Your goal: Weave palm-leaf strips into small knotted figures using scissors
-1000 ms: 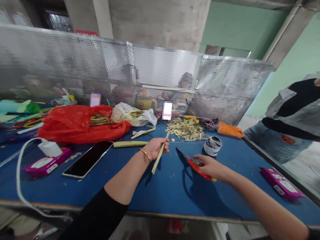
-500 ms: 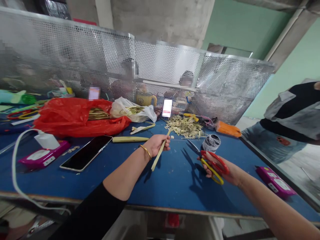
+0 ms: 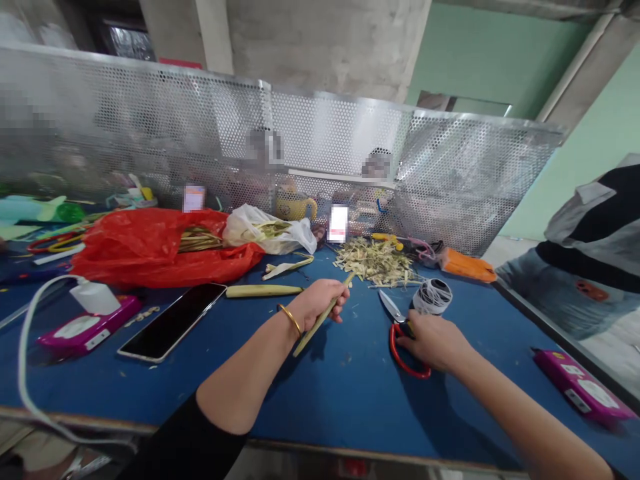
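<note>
My left hand (image 3: 325, 303) is closed around a narrow pale-green strip of dried plant leaf (image 3: 311, 337). The strip slants above the table, its lower end toward me. To the right, my right hand (image 3: 434, 337) grips a pair of scissors (image 3: 395, 310) low at the tabletop. The blades point away from me, and one red handle loop shows beside my fingers. Just behind that hand stands a spool of grey cord (image 3: 433, 297). A heap of cut leaf scraps (image 3: 373, 260) lies beyond both hands. A rolled pale-green leaf piece (image 3: 264, 291) rests left of my left hand.
A smartphone (image 3: 174, 322) and a purple power strip (image 3: 90, 327) lie at left, with a white cable. Behind them are a red plastic bag (image 3: 130, 247) and a white bag (image 3: 245, 227). Another purple power strip (image 3: 580, 387) sits at right. A perforated metal screen (image 3: 340, 127) closes the back.
My right hand has turned over and lowered the scissors to the tabletop beside the spool. My left hand still holds the leaf strip, now slightly lower in view.
</note>
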